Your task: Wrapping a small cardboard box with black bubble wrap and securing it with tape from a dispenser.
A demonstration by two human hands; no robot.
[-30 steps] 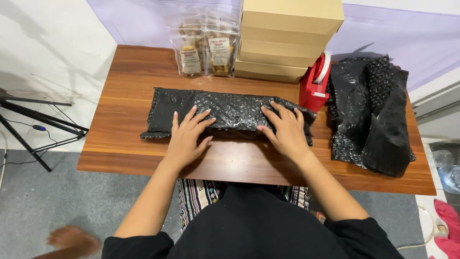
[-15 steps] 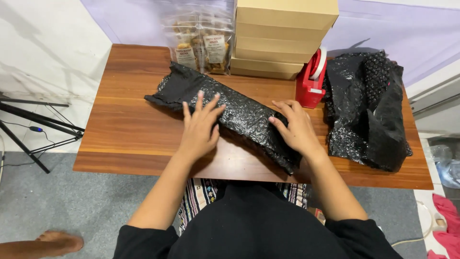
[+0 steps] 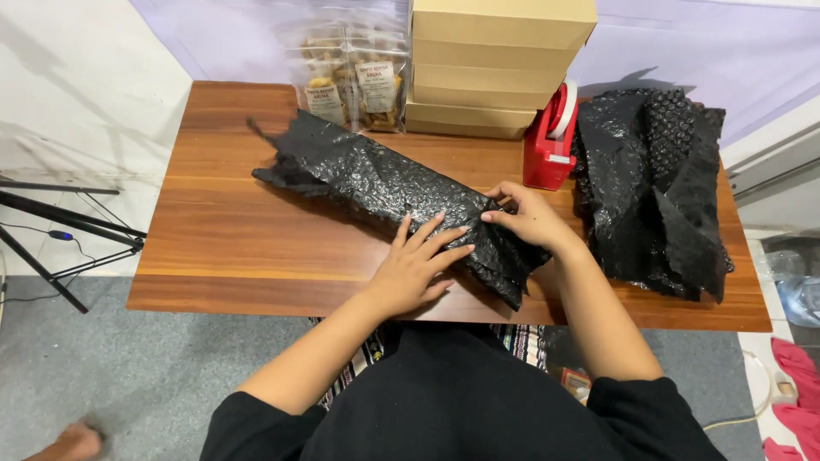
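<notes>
The left part of the table (image 3: pixel 213 230) is bare wood, open from the front edge to the back, so a hand can pass freely there. The bundle (image 3: pixel 384 188) lies slantwise across the middle, blocking a straight reach from the front to the snack bags (image 3: pixel 350 90) and the boxes (image 3: pixel 495 68) along the back edge. On the right, the tape dispenser (image 3: pixel 551 141) stands just beside the bundle's near end, and the bubble wrap heap (image 3: pixel 658 188) fills the right end.
</notes>
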